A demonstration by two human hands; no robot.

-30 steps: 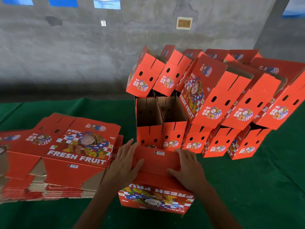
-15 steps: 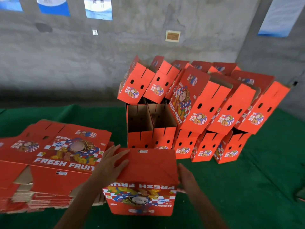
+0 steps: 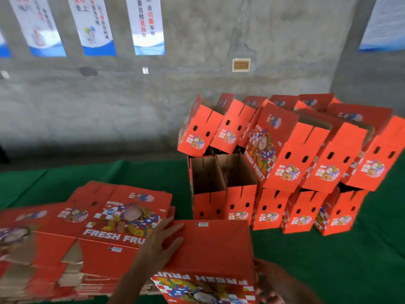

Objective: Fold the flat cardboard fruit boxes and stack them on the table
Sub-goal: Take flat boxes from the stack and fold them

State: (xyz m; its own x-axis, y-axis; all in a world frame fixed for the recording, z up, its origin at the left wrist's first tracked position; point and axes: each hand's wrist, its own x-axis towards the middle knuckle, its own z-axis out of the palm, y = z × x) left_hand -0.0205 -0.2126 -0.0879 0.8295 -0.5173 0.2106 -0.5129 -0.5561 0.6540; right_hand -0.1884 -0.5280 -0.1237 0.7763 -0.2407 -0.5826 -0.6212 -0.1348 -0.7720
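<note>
While my left hand (image 3: 158, 246) presses flat-fingered on the folded box (image 3: 210, 249), my right hand (image 3: 274, 281) touches its right side, finger curl unclear; flat boxes (image 3: 87, 227) lie left, stacked boxes (image 3: 285, 167) beyond.

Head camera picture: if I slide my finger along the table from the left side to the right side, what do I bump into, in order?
Pile of flat boxes → left hand → box being folded → right hand → bare green tablecloth. The stack of folded boxes sits farther back, so I left it out.
</note>
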